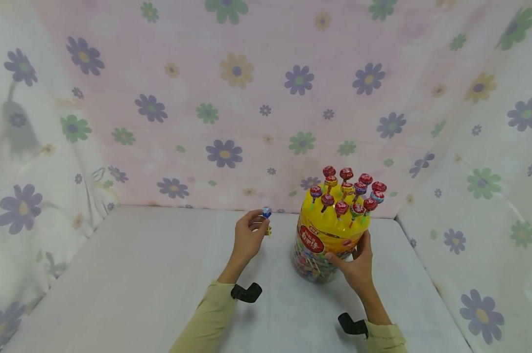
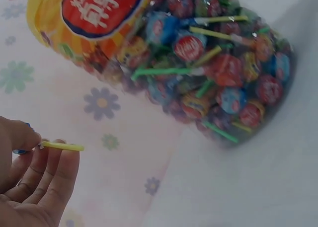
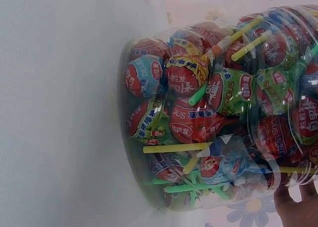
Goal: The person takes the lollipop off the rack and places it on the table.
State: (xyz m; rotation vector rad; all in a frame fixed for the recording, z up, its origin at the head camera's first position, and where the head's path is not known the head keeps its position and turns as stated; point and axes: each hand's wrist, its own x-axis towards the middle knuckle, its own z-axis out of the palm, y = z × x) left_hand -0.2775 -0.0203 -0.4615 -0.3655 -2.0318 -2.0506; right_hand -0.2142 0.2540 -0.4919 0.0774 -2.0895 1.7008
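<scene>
My left hand (image 1: 247,241) pinches a lollipop (image 1: 266,212) between thumb and fingers, left of a big candy jar (image 1: 311,267). Its wrapper is blue, and the yellow stick (image 2: 64,146) points away from the fingers in the left wrist view. My right hand (image 1: 359,268) grips the jar's right side, thumb across the front. Clear plastic shows many wrapped lollipops inside the jar. Several more lollipops (image 1: 341,209), mostly red-wrapped, stand upright with their sticks in the yellow top (image 1: 312,215). In the right wrist view, only the fingertips (image 3: 285,199) show under the jar.
A white cloth covers the table (image 1: 138,274). Behind it hangs a pink flowered curtain (image 1: 248,113), with white flowered cloth (image 1: 491,235) at either side. Both wrists carry a black camera mount (image 1: 247,292).
</scene>
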